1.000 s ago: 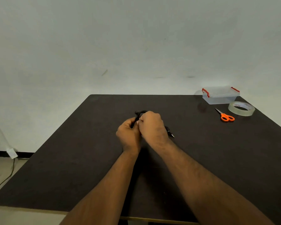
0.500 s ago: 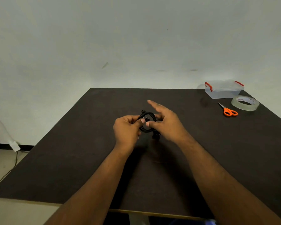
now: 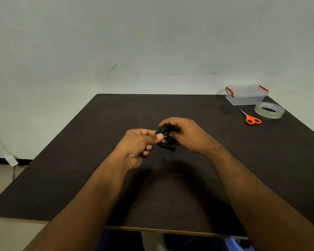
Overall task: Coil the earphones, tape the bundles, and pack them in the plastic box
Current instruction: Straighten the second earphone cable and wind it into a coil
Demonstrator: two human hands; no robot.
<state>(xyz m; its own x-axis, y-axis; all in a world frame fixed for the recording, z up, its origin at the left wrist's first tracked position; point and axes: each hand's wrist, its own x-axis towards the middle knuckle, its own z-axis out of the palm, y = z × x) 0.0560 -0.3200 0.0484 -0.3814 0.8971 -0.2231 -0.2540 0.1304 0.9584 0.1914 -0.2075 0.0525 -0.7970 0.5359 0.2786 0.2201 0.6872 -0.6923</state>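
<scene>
The left hand (image 3: 140, 143) reaches in from the lower left, forearm angled up toward the middle of the dark surface (image 3: 80, 160). Its fingers are curled, thumb on top, and its grip pinches the near left side of the coil (image 3: 166, 136), a black bundle of earphone cable held just above the surface. A short metal plug tip shows by the thumbnail. The right hand (image 3: 186, 135) comes in from the lower right, its fingers arched over the coil's far side and thumb below, so its grip wraps the bundle from the right. Both hands meet at the coil. Well apart, at the far right corner of the surface, stands the box (image 3: 246, 96), clear with red clips, lid on. Near it lie the orange-handled scissors (image 3: 250, 118) and, just to their right, the tape (image 3: 269, 112) roll lying flat.
</scene>
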